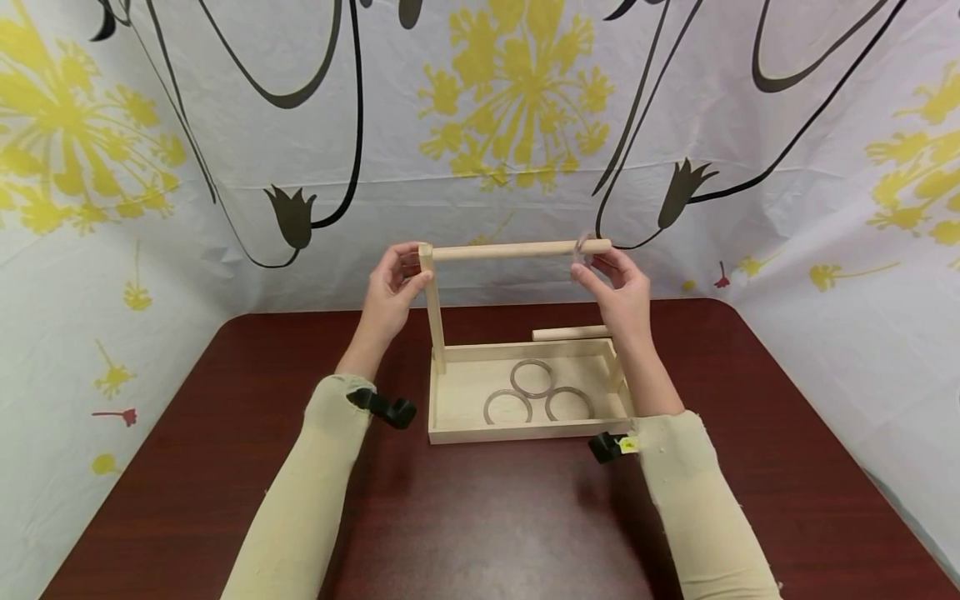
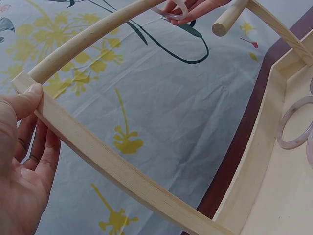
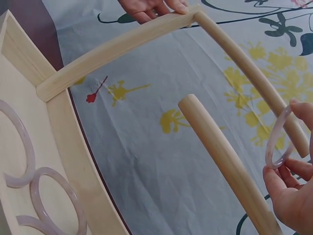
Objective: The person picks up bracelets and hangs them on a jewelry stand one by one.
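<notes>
R hand (image 1: 618,287): a translucent ring (image 3: 279,139) is pinched betw. thumb and fingertips (image 3: 299,110), held right at the free end of the top dowel (image 1: 517,249); whether the ring is already round the dowel tip can't be told. L hand (image 1: 390,287): thumb (image 2: 27,100) is pressed on the corner where the dowel meets the upright post (image 1: 434,312), other fingers are laid fairly straight behind the post, at approx. 9 o'clock from the R hand.

Count: rings, 4 in all – 1 in the R hand, 3 in the tray. Dowels, 2 – 1 on top of the post, 1 lower short dowel (image 1: 572,333) seen at the tray's far edge, approx. 6 o'clock below the R hand. Post, 1. Tray, 1.

Container: shallow wooden tray (image 1: 517,431) on the dark red table (image 1: 480,517); 3 rings (image 1: 532,379) are laid flat inside in a cluster, touching or nearly so – 1 at 12 o'clock, 2 nearer, at approx. 8 and 4 o'clock. Post is fixed at the tray's far L corner.
</notes>
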Tool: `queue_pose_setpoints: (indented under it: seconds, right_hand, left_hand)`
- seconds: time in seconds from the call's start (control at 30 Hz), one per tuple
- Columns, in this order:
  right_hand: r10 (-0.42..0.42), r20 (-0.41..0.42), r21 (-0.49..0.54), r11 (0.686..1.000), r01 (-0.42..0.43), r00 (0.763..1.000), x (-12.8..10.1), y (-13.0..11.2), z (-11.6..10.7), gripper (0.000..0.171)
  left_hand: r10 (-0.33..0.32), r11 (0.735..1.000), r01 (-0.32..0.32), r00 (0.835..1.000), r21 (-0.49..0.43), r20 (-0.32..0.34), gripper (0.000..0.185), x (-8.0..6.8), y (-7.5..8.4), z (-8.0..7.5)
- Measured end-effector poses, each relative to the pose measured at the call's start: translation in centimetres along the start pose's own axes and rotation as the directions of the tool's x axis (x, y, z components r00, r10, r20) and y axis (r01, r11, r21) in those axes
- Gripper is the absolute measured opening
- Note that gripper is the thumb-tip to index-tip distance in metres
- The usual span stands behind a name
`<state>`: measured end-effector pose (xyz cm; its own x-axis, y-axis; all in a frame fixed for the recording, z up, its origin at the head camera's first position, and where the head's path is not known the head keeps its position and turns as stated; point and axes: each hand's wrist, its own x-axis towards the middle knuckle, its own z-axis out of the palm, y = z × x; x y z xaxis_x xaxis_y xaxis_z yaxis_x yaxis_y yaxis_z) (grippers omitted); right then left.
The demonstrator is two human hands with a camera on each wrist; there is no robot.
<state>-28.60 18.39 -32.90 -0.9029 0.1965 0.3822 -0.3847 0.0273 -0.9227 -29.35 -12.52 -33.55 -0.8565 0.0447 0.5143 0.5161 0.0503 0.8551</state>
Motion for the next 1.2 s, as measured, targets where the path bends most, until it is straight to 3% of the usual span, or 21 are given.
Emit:
queue_pose_setpoints:
  seconds: [0.53, 1.2]
  right_hand:
    - [0.064, 0.059, -0.015, 0.998, -0.063, 0.996, -0.4, 0.2, 0.6, 0.05]
    - [0.038, 0.104, -0.005, 0.999, -0.038, 0.994, -0.4, 0.1, 1.6, 0.045]
  left_hand:
    - [-0.003, 1.0, 0.003, 1.0, -0.008, -0.002, 0.04, 0.0, -0.2, 0.0]
    - [0.0, 1.0, 0.0, 1.0, -0.014, 0.001, 0.041, 0.0, -0.1, -0.1]
